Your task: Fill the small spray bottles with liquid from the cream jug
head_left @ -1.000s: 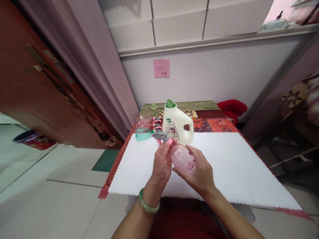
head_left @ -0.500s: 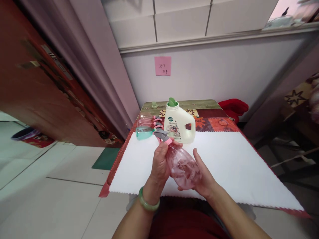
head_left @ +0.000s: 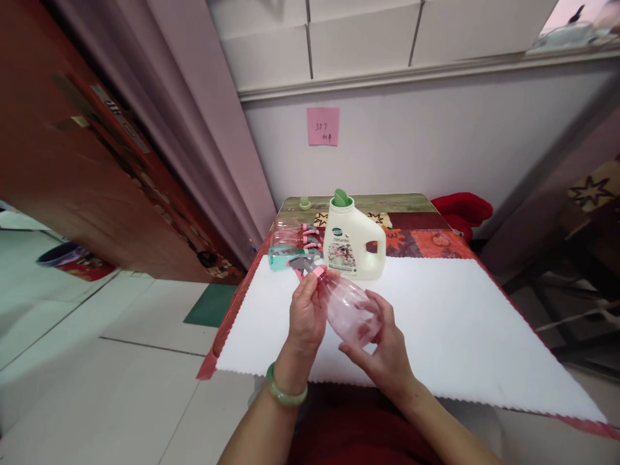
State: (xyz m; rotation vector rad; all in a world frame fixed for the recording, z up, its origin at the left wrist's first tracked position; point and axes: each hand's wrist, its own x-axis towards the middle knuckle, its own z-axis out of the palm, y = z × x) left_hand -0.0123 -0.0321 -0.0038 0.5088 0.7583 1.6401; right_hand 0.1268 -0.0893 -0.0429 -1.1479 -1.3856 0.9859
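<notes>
A clear pink spray bottle (head_left: 347, 307) lies tilted between my two hands above the white cloth (head_left: 436, 323). My left hand (head_left: 306, 316), with a green bangle on its wrist, is closed round the bottle's neck just under the pink and grey spray head (head_left: 305, 265). From below, my right hand (head_left: 382, 345) wraps the bottle's round body, fingers curled on it. Behind them stands a white detergent jug (head_left: 352, 245) with a green cap.
Two more spray bottles, one pink (head_left: 290, 234) and one teal (head_left: 281, 257), lie at the table's far left. A small green cap (head_left: 305, 204) sits at the back edge. A red cloth (head_left: 460, 210) is behind the table at right. A dark red door (head_left: 72, 174) stands left.
My right hand has shifted on the bottle's body, from cupping it underneath to fingers curled over its lower side. The bottle has turned slightly and risen a little. My left hand kept its hold at the neck.
</notes>
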